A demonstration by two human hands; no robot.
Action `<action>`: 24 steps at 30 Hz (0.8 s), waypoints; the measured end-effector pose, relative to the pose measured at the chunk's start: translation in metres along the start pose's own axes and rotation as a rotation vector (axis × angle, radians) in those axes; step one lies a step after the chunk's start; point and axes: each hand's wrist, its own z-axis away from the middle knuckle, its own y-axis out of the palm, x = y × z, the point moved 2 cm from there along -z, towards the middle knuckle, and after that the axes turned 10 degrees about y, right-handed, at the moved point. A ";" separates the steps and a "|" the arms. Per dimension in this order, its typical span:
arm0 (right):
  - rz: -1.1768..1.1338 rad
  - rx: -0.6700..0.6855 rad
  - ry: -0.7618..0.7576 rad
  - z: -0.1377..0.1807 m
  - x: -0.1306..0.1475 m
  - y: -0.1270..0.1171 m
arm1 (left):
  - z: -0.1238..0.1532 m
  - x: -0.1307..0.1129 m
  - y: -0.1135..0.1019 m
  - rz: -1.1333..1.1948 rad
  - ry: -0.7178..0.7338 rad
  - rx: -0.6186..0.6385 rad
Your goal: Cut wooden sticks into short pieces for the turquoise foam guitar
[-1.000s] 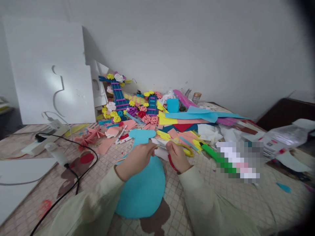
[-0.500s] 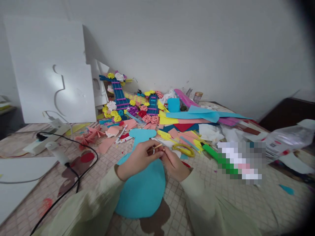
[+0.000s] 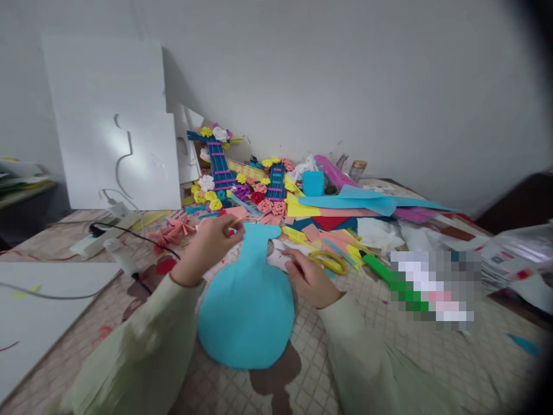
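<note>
A turquoise guitar-shaped cutout (image 3: pixel 247 314) lies flat on the table in front of me, its neck pointing away. Left of the neck, my left hand (image 3: pixel 209 248) is closed, with a thin wooden stick (image 3: pixel 237 221) poking out blurred past its fingers. To the right of the neck is my right hand (image 3: pixel 313 279), thumb and forefinger pinched together; whether anything small sits between them I cannot make out. Yellow-handled scissors (image 3: pixel 330 262) rest just beyond the right hand.
Paper flowers (image 3: pixel 272 207) and blue guitar-like pieces (image 3: pixel 222 167) crowd the back by the wall. Coloured paper strips (image 3: pixel 345 202) spread to the right. A white board (image 3: pixel 114 127) leans at the back left, near a power strip (image 3: pixel 103 233) and a glue gun (image 3: pixel 121 258) with its cable.
My hands, together over the cutout's neck before, have moved apart. The left went left and up with the stick; the right moved slightly right. The view has turned a little left.
</note>
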 end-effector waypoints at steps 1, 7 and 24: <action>0.008 -0.013 0.004 0.000 -0.001 0.000 | 0.002 0.014 -0.004 -0.028 -0.015 0.005; 0.010 -0.031 -0.061 -0.003 -0.005 0.002 | 0.027 0.084 0.021 -0.074 -0.052 0.208; -0.045 -0.167 -0.021 -0.010 -0.021 0.007 | 0.083 -0.004 0.050 0.062 0.163 0.384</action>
